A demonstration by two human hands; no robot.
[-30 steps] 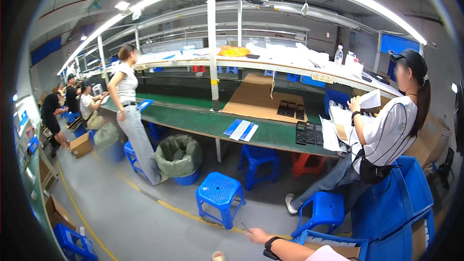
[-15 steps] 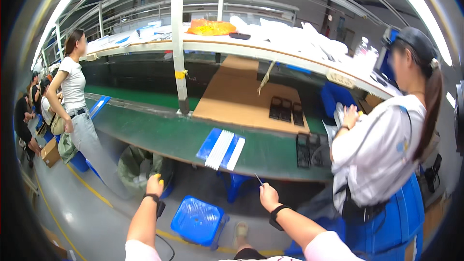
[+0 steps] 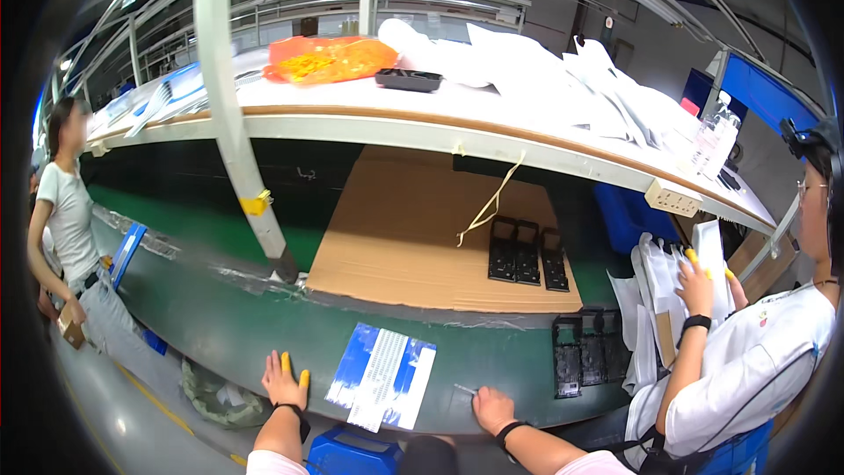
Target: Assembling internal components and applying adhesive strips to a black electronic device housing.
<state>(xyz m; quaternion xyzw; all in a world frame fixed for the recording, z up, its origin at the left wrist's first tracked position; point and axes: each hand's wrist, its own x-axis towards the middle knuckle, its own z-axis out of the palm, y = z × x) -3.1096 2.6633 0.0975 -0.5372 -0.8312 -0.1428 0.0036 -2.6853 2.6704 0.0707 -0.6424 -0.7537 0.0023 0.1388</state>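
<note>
At the near edge of the worktop (image 3: 501,354), the left hand (image 3: 283,383) had its fingers spread, with nothing visibly held. The fingers of the right hand (image 3: 496,410) were curled closed on a thin tool (image 3: 463,388) pointing toward 10 o'clock; it appeared light and stiff, best gripped at its near end. Blue-and-white sheets (image 3: 382,376) lay at the left hand's 3 o'clock, seemingly light, flexible and slick; side edges offered the safest hold. Black frames (image 3: 569,369) lay at the right hand's 2 o'clock.

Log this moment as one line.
left hand: open, at green bench | right hand: holding thin tool | between hands: blue-and-white sheets
</note>
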